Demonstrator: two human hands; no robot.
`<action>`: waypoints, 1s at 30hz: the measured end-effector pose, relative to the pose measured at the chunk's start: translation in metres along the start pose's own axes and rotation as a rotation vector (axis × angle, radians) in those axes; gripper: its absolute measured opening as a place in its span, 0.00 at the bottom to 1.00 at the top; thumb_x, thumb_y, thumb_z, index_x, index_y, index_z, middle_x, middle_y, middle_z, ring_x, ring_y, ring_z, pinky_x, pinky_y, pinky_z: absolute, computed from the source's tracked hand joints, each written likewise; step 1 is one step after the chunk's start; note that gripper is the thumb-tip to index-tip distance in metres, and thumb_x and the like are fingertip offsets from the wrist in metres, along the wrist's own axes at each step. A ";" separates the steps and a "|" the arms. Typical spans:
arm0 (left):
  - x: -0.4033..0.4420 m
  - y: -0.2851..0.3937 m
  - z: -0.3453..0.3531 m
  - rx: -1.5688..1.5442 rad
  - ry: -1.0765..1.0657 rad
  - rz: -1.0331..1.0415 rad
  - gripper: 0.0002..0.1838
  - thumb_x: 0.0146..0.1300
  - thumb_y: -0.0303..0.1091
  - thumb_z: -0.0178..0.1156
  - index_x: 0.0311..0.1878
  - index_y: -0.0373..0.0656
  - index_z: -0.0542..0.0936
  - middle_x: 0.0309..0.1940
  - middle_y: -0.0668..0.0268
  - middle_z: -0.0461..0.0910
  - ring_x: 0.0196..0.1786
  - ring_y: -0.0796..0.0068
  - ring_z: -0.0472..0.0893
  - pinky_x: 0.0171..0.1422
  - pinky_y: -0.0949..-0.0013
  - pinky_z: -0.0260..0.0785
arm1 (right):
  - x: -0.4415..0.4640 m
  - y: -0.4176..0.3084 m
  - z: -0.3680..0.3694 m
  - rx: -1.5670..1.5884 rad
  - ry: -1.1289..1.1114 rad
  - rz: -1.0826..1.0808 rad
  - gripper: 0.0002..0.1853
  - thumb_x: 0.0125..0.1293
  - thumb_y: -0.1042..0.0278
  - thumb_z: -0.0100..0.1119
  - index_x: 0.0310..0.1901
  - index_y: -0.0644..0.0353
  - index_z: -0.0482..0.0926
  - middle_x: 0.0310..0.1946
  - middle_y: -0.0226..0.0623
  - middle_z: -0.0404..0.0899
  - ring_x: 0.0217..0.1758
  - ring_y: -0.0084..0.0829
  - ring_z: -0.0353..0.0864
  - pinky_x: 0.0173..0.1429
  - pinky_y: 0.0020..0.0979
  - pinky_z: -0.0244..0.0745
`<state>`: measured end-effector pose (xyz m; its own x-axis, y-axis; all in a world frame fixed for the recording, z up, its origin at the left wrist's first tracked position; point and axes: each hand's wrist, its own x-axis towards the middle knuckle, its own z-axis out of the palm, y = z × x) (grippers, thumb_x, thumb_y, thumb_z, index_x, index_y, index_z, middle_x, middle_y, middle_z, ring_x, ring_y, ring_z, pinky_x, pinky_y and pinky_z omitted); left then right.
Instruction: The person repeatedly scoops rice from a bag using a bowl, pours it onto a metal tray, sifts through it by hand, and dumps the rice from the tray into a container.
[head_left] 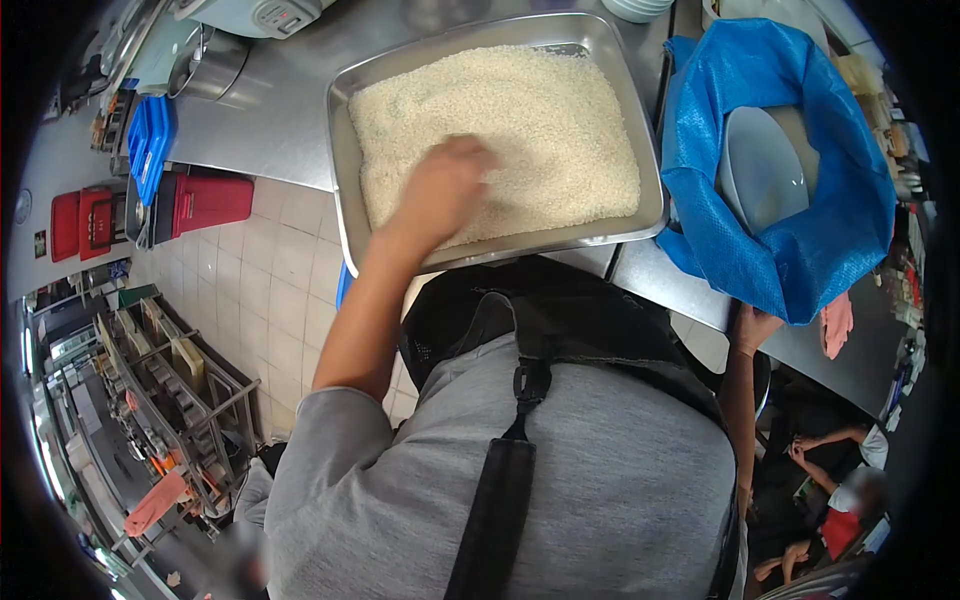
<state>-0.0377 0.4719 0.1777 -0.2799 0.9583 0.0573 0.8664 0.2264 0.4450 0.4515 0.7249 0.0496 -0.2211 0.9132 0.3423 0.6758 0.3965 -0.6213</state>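
A rectangular metal tray [648, 150] holds a wide, uneven layer of white rice grains [570, 120]. My left hand [447, 190] reaches into the tray at or just over the rice, smeared by motion, so its fingers do not show clearly. To the right stands a blue woven sack [705, 80] with its mouth rolled open. Inside the sack a pale bowl [760, 170] rests tilted beside more grain-coloured contents. My right hand [756, 328] is against the lower side of the sack at the counter edge, its fingers mostly hidden.
The tray rests on a steel counter [270, 130]. A rice cooker [255, 15], a metal pot [215, 65] and stacked white bowls [638, 8] stand behind. Red bins [212, 202] and a metal rack [180, 370] are at left. People sit at lower right.
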 end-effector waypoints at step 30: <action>0.011 -0.024 0.007 0.120 0.025 -0.330 0.23 0.64 0.43 0.63 0.58 0.40 0.77 0.51 0.49 0.78 0.51 0.45 0.80 0.54 0.51 0.73 | -0.001 -0.007 -0.001 0.019 -0.030 0.118 0.27 0.61 0.58 0.68 0.57 0.67 0.79 0.57 0.49 0.80 0.61 0.45 0.79 0.69 0.42 0.66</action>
<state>-0.0582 0.4784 0.1612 -0.5616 0.8260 -0.0490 0.7698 0.5433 0.3351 0.4476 0.7210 0.0538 -0.1614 0.9560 0.2450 0.6850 0.2872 -0.6695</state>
